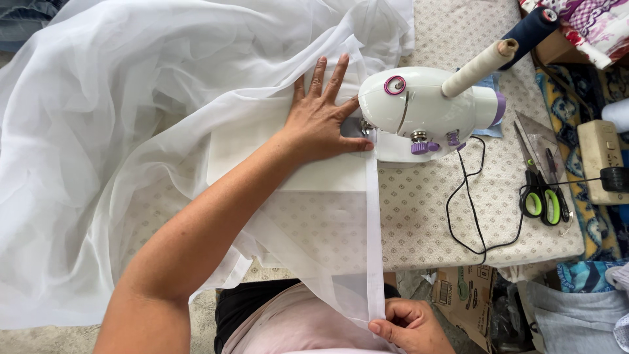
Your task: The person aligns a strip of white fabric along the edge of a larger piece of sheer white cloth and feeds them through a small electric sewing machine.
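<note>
A large sheet of sheer white fabric [118, 131] is spread over the table and hangs off its near edge. My left hand [324, 118] lies flat on it with fingers spread, right beside the needle of a small white sewing machine [422, 108] with purple knobs. The folded hem [373, 249] runs in a straight band from the machine toward me. My right hand [409, 324] pinches the near end of that hem, close to my lap. A cream thread spool [478, 65] stands tilted on the machine's top.
Green-handled scissors [540, 196] lie right of the machine on the patterned tablecloth [426, 210]. A black cable [468, 203] loops from the machine toward a beige power strip [599, 160]. A dark blue spool [531, 29] and colourful cloth lie at the back right. A cardboard box [462, 292] stands below the table edge.
</note>
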